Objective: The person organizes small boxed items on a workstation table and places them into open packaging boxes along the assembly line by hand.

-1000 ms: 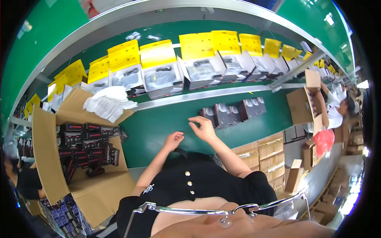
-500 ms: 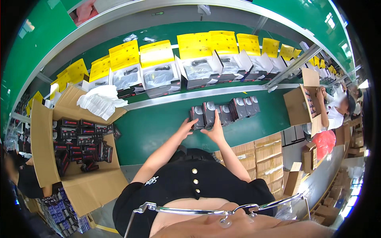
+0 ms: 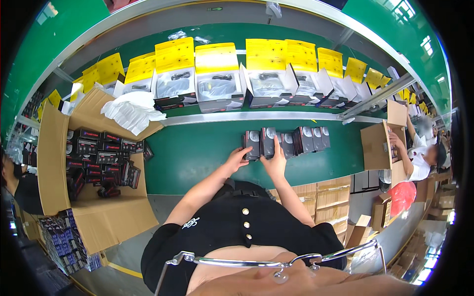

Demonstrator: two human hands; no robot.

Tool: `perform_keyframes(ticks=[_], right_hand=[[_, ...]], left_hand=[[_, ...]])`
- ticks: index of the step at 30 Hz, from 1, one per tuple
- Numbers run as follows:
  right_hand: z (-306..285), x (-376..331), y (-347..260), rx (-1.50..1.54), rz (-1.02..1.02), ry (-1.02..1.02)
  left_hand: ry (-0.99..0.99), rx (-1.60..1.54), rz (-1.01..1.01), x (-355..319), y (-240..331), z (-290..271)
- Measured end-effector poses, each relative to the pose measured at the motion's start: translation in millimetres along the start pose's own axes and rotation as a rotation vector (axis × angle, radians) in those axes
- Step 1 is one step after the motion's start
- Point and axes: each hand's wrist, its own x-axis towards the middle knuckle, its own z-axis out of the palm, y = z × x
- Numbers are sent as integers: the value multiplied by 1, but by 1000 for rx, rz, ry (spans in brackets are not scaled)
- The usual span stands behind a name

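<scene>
A row of small black boxes, several in stacks, stands on the green bench in front of me. My left hand [image 3: 238,159] rests its fingers against the left side and near end of the leftmost black box [image 3: 252,140]. Beside it, my right hand [image 3: 275,162] grips the neighbouring black box [image 3: 267,140], its fingers along the right side and its thumb at the near end. That box looks slightly higher than those around it. Farther right, more black boxes [image 3: 304,138] stand close together. The undersides of the held boxes are hidden.
An open carton [image 3: 53,163] of black boxes stands left, white sheets [image 3: 132,112] on its flap. Open boxes with yellow lids [image 3: 217,59] line the shelf behind a metal rail [image 3: 222,117]. A co-worker [image 3: 422,163] reaches into another carton [image 3: 374,148] at right.
My right thumb has moved in against the near end of its box. The whole scene has shifted in view as my head turned slightly. The co-worker at right has raised an arm.
</scene>
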Motion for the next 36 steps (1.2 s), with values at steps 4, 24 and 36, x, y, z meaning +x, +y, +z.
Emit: perform_keyframes(ticks=[4,24,36], right_hand=[[-1,-1,-4,-17,-66,22],[-17,10,-65,953,-24,-398],[72,247,-145,173,-644,-24]], left_hand=[[80,126,-25,-1,2,3],[-213,-618,609,-46,33,32],[86,-780,393,-78,8,-68]])
